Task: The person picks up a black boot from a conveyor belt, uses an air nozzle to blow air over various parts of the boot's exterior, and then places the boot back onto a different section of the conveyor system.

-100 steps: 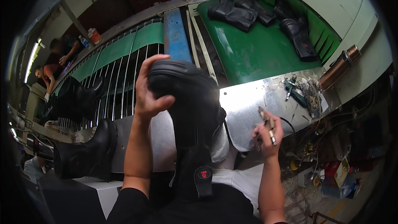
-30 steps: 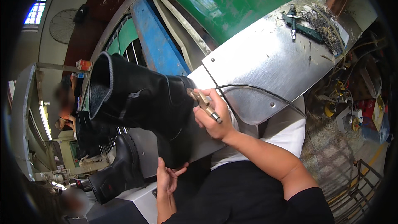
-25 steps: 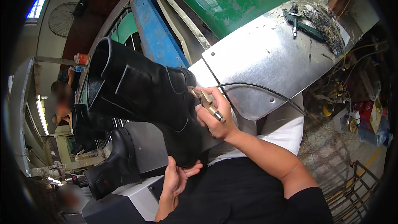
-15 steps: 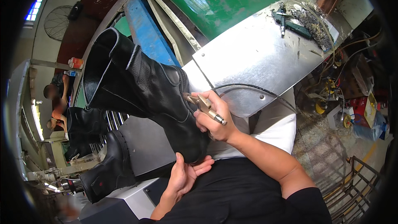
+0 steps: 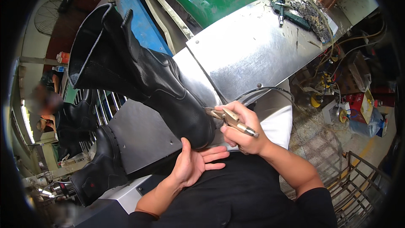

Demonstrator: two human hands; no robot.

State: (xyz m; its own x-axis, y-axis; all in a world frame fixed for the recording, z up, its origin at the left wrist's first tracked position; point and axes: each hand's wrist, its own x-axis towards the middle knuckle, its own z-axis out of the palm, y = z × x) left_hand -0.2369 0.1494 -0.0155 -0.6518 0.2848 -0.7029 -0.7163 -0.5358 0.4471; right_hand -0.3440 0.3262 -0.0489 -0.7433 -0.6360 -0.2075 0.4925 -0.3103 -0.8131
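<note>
A tall black leather boot (image 5: 168, 97) lies tilted in front of me, its wide shaft opening at the upper left and its toe pointing at me. Palm up, my left hand (image 5: 192, 160) is open beneath the toe, its thumb touching the boot and its fingers stretched apart. My right hand (image 5: 249, 133) is closed around a small brass-coloured hand tool (image 5: 234, 121) with a narrow front end. That tip meets the right edge of the boot near the toe; the exact contact is too small to tell. The boot's sole is mostly hidden.
Ahead lies a metal worktop (image 5: 249, 50) with a dark-handled tool (image 5: 291, 17) on it. A black hose (image 5: 265, 88) curves behind my right hand. More black boots (image 5: 101, 164) stand at left, near another person. A metal rack (image 5: 358, 185) stands at lower right.
The tool's tip has travelled along the boot's edge toward the toe. My left fingers have spread and show more. The whole view has shifted slightly.
</note>
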